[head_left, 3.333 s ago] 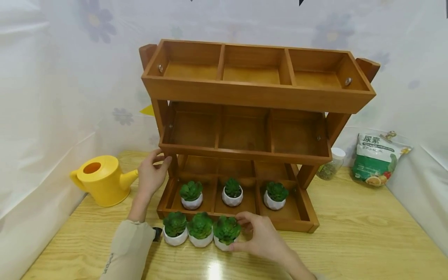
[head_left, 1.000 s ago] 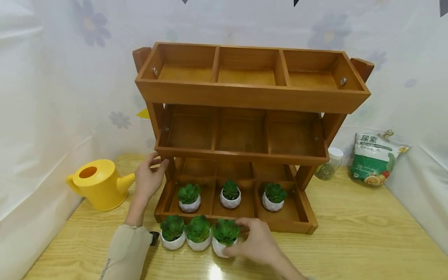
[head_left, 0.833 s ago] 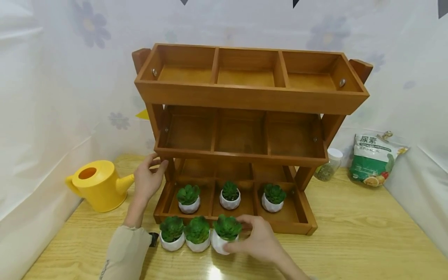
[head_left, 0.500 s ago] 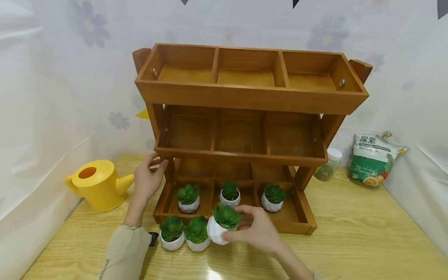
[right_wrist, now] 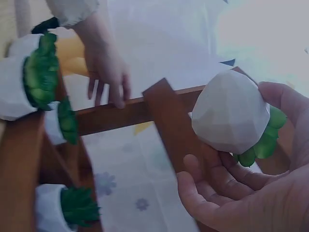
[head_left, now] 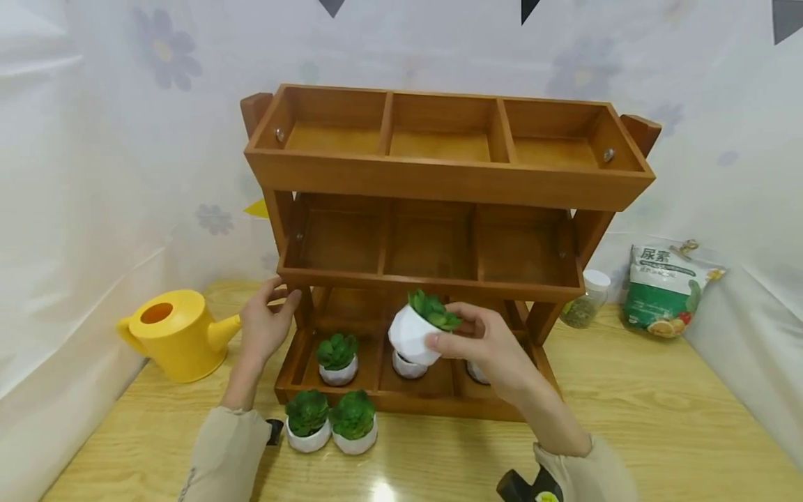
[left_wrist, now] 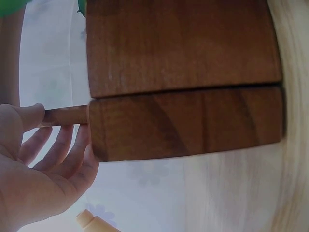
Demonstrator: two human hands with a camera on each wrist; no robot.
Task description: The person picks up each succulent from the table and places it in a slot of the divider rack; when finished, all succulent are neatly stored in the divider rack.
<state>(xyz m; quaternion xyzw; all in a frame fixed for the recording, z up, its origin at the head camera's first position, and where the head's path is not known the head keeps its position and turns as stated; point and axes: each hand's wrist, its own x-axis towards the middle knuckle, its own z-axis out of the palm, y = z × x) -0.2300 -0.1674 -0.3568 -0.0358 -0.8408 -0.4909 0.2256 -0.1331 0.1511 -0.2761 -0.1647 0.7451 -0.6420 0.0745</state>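
A potted succulent in a faceted white pot (head_left: 411,337) is pinched tilted between the thumb and fingers of the right hand (head_left: 495,348), in front of the wooden shelf's lowest tier. The right wrist view shows that pot (right_wrist: 231,113) from below, the right hand (right_wrist: 241,193) around its side. My left hand (head_left: 268,321) grips the left upright of the shelf (head_left: 401,174); in the left wrist view the left hand (left_wrist: 48,169) has thumb and fingers on either side of a wooden bar (left_wrist: 67,116). Three potted plants stand in the lowest tier, two partly hidden by the right hand and its pot.
Two potted succulents (head_left: 354,422) stand side by side on the table (head_left: 627,418) before the shelf. A yellow watering can (head_left: 182,335) is at the left. At the right are a lidded jar (head_left: 583,303) and a green and white bag (head_left: 663,293).
The right hand has lifted the rightmost front pot off the table and carried it up towards the shelf, tilting it. The left hand remains at the upright.
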